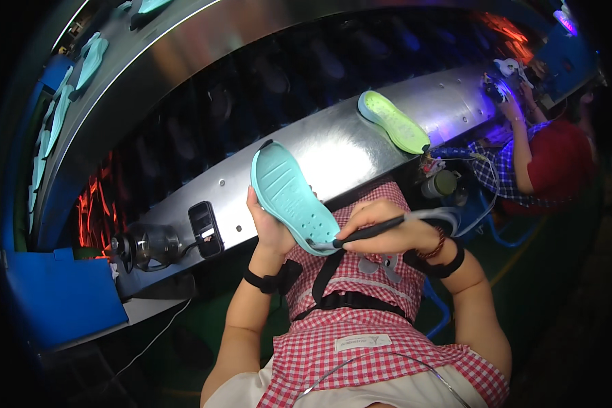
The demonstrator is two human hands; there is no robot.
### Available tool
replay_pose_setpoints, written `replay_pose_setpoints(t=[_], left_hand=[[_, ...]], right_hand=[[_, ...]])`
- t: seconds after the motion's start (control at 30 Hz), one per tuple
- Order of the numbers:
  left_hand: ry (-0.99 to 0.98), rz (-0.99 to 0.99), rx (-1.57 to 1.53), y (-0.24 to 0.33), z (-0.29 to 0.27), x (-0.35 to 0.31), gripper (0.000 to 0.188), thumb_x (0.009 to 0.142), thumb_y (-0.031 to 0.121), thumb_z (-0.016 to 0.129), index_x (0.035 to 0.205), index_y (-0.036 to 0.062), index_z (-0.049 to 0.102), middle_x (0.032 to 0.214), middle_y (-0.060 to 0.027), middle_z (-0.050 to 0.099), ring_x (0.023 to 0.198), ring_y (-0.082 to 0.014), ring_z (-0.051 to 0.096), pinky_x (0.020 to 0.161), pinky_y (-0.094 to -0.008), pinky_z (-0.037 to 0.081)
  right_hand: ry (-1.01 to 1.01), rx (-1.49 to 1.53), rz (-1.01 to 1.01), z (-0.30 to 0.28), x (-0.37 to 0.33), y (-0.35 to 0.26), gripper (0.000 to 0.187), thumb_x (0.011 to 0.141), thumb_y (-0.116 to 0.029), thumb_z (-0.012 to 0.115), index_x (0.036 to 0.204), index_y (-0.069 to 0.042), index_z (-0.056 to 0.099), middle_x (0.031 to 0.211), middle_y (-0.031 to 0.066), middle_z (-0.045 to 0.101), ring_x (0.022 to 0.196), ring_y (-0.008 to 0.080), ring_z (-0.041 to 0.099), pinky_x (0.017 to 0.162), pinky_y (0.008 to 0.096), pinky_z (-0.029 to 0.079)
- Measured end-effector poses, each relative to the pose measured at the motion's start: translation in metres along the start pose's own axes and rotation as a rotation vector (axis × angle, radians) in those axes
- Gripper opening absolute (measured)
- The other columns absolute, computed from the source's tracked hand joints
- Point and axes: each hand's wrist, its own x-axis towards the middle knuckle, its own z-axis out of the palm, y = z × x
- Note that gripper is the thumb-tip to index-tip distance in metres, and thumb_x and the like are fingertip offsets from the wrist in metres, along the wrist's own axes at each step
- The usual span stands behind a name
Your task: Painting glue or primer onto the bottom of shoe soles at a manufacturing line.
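My left hand point(268, 228) grips a teal shoe sole point(291, 197) from underneath, tilted with its ridged, perforated side facing me. My right hand point(387, 228) holds a thin black pen-like tool point(370, 231) whose tip touches the near end of the sole. A grey cord runs from the tool back toward the right. Both wrists wear black bands, and a red-and-white checked apron point(360, 326) covers my lap below the hands.
A yellow-green sole point(393, 121) lies on the steel shelf point(333, 153) of a curved conveyor. A black phone point(205, 229) and a small fan point(143, 248) sit at the left. A blue bin point(61, 299) stands lower left. Another person point(544, 160) in red works at the right.
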Motion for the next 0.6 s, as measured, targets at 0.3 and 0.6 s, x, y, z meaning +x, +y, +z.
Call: replay_pose_setpoints(t=[0.3, 0.6], left_hand=[[0.060, -0.021, -0.289, -0.017, 0.038, -0.007, 0.072, 0.086, 0.062, 0.018, 0.122, 0.0063, 0.043, 0.111, -0.0152, 0.055, 0.098, -0.0281, 0.055, 0.085, -0.0412, 0.045], [0.058, 0.232, 0.080, -0.008, 0.027, 0.000, 0.077, 0.083, 0.065, 0.012, 0.115, 0.0048, 0.047, 0.091, -0.0159, 0.059, 0.077, -0.0287, 0.059, 0.072, -0.0397, 0.049]], right_hand=[[0.316, 0.209, -0.111, 0.000, 0.018, -0.014, 0.019, 0.076, -0.006, 0.064, 0.094, -0.001, 0.065, 0.080, 0.0068, 0.064, 0.067, 0.0087, 0.058, 0.059, 0.0187, 0.046], [0.216, 0.218, -0.146, 0.002, 0.007, -0.016, 0.021, 0.068, -0.003, 0.069, 0.089, -0.002, 0.067, 0.082, 0.0101, 0.064, 0.075, 0.0141, 0.060, 0.069, 0.0239, 0.047]])
